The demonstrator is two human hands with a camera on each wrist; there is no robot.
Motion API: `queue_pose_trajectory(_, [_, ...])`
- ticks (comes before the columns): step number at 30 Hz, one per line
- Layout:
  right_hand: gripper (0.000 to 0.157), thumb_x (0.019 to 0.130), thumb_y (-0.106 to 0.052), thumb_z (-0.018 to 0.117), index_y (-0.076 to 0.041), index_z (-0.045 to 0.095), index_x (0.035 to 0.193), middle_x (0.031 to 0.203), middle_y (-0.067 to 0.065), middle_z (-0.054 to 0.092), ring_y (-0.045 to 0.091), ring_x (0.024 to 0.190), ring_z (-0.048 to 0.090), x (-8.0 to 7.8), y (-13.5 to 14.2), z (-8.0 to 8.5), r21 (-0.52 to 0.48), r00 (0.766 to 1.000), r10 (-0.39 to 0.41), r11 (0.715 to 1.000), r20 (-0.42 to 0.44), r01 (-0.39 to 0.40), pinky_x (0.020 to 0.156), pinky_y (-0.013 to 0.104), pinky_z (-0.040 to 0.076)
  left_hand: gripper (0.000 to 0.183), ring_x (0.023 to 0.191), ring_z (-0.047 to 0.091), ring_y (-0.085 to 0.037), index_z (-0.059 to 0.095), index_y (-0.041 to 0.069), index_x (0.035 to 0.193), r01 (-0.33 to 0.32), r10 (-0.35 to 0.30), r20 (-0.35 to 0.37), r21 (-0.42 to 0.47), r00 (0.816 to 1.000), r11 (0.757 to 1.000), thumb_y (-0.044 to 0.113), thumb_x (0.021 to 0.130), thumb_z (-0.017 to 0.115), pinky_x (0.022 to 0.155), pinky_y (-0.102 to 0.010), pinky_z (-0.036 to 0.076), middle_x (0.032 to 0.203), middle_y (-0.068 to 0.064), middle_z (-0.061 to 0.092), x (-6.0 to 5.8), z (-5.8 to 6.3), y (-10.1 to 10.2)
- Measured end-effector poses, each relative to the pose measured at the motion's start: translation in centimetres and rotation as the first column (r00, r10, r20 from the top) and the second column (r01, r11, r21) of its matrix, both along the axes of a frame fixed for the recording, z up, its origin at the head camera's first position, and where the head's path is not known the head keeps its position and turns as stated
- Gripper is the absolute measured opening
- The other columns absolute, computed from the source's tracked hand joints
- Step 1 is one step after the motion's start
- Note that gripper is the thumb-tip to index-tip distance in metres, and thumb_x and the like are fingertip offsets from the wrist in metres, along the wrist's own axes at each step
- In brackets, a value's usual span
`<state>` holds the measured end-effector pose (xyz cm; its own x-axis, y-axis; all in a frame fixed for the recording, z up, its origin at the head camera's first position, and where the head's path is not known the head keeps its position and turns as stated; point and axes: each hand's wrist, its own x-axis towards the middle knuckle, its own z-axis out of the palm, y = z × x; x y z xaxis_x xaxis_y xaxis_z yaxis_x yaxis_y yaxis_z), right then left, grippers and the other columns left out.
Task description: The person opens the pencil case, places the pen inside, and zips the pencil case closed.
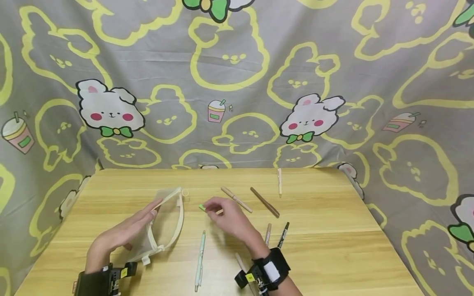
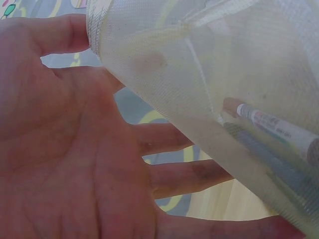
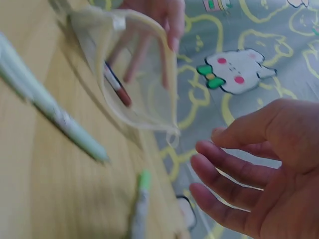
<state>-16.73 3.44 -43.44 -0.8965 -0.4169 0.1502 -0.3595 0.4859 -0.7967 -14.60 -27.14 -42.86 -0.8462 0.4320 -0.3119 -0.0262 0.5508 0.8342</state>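
My left hand [image 1: 127, 228] holds a see-through cream mesh pouch [image 2: 149, 94] by its side, the fingers spread along the mesh. The pouch's mouth gapes toward the right, edged by a pale zip band [image 1: 180, 220] with a small ring at one corner. Inside, a pen with a brown end [image 2: 271, 124] and a darker one [image 2: 269, 159] show through the mesh. My right hand [image 1: 229, 218] hovers low over a green-tipped pen [image 3: 141, 204], fingers loosely bent with nothing between them in the right wrist view. A mint-green pen [image 1: 200, 261] lies between the hands.
Beyond my right hand lie a tan pen [image 1: 237, 200], a brown pen [image 1: 264, 202] and a cream pen [image 1: 279, 183]. A black pen [image 1: 283, 235] and more light-coloured pens lie by the right wrist. A patterned grey curtain [image 1: 237, 102] hangs behind the wooden table [image 1: 333, 255].
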Motion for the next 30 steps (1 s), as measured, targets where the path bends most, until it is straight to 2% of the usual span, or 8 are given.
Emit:
queue_pose_trajectory(4, [0.027, 0.090, -0.005, 0.065, -0.006, 0.070, 0.116, 0.106, 0.009, 0.071, 0.019, 0.095, 0.065, -0.9, 2.0, 0.3, 0.036, 0.982, -0.137, 0.989, -0.128, 0.142, 0.079, 0.036, 0.061, 0.059, 0.132, 0.003, -0.067, 0.000, 0.016, 0.160, 0.009, -0.010, -0.023, -0.016, 1.000, 1.000, 0.037, 0.110, 0.022, 0.053, -0.077, 0.047, 0.160, -0.028, -0.009, -0.2, 0.0, 0.1])
queue_pose_trajectory(10, [0.032, 0.087, -0.006, 0.069, -0.007, 0.069, 0.119, 0.109, 0.009, 0.070, 0.026, 0.098, 0.064, -2.4, 4.6, 0.0, 0.066, 0.923, -0.286, 0.948, -0.257, 0.311, 0.079, 0.040, 0.059, 0.058, 0.134, 0.002, -0.064, -0.001, 0.013, 0.160, 0.032, -0.033, -0.058, -0.016, 0.998, 0.999, 0.035, 0.110, 0.020, 0.060, -0.085, 0.040, 0.160, -0.027, -0.009, -0.3, -0.2, 0.2])
queue_pose_trajectory(12, [0.034, 0.086, -0.006, 0.070, -0.008, 0.068, 0.120, 0.109, 0.008, 0.069, 0.025, 0.098, 0.064, -3.0, 5.5, -0.4, 0.086, 0.903, -0.320, 0.930, -0.289, 0.357, 0.079, 0.038, 0.059, 0.058, 0.133, 0.001, -0.065, -0.001, 0.016, 0.160, 0.027, -0.027, -0.042, -0.006, 0.999, 1.000, 0.036, 0.110, 0.021, 0.059, -0.083, 0.043, 0.161, -0.026, -0.011, -0.2, -0.2, 0.2])
queue_pose_trajectory(14, [0.036, 0.086, -0.005, 0.070, -0.008, 0.067, 0.122, 0.110, 0.009, 0.068, 0.027, 0.098, 0.064, -3.5, 6.5, -0.7, 0.095, 0.889, -0.351, 0.915, -0.295, 0.393, 0.079, 0.039, 0.059, 0.058, 0.133, 0.000, -0.065, -0.001, 0.018, 0.160, 0.029, -0.029, -0.038, -0.001, 0.999, 1.000, 0.036, 0.110, 0.022, 0.061, -0.083, 0.043, 0.161, -0.026, -0.011, -0.1, -0.2, 0.1])
queue_pose_trajectory(16, [0.038, 0.085, -0.005, 0.070, -0.008, 0.066, 0.123, 0.111, 0.011, 0.067, 0.029, 0.100, 0.064, -4.1, 7.4, -1.1, 0.099, 0.877, -0.380, 0.901, -0.294, 0.423, 0.080, 0.041, 0.059, 0.057, 0.133, -0.001, -0.066, 0.000, 0.021, 0.160, 0.027, -0.027, -0.032, 0.005, 0.999, 1.000, 0.036, 0.110, 0.022, 0.057, -0.081, 0.044, 0.161, -0.024, -0.012, 0.0, -0.2, 0.0])
queue_pose_trajectory(20, [0.042, 0.085, -0.007, 0.071, -0.007, 0.063, 0.127, 0.115, 0.015, 0.064, 0.031, 0.102, 0.061, -5.1, 9.0, -1.6, 0.126, 0.860, -0.433, 0.869, -0.271, 0.478, 0.080, 0.044, 0.058, 0.057, 0.135, 0.000, -0.063, 0.000, 0.017, 0.160, 0.036, -0.036, -0.052, 0.007, 0.998, 0.999, 0.034, 0.110, 0.022, 0.059, -0.083, 0.042, 0.161, -0.025, -0.011, -0.3, -0.1, -0.1])
queue_pose_trajectory(24, [0.045, 0.085, -0.010, 0.071, -0.005, 0.062, 0.129, 0.119, 0.018, 0.062, 0.032, 0.103, 0.058, -6.1, 10.3, -1.9, 0.173, 0.846, -0.475, 0.837, -0.242, 0.519, 0.080, 0.048, 0.056, 0.057, 0.133, 0.000, -0.066, 0.000, 0.019, 0.160, 0.009, -0.009, -0.018, 0.012, 1.000, 1.000, 0.036, 0.110, 0.022, 0.052, -0.075, 0.049, 0.161, -0.023, -0.012, -0.4, 0.1, -0.1])
queue_pose_trajectory(30, [0.046, 0.088, -0.015, 0.065, -0.003, 0.059, 0.132, 0.125, 0.021, 0.057, 0.038, 0.108, 0.056, -7.7, 12.2, -2.5, 0.259, 0.826, -0.533, 0.784, -0.185, 0.564, 0.082, 0.053, 0.054, 0.058, 0.133, 0.001, -0.065, 0.001, 0.025, 0.160, -0.013, 0.013, 0.020, 0.020, 1.000, 1.000, 0.040, 0.109, 0.024, 0.053, -0.073, 0.050, 0.162, -0.022, -0.009, 0.0, -0.1, -0.3])
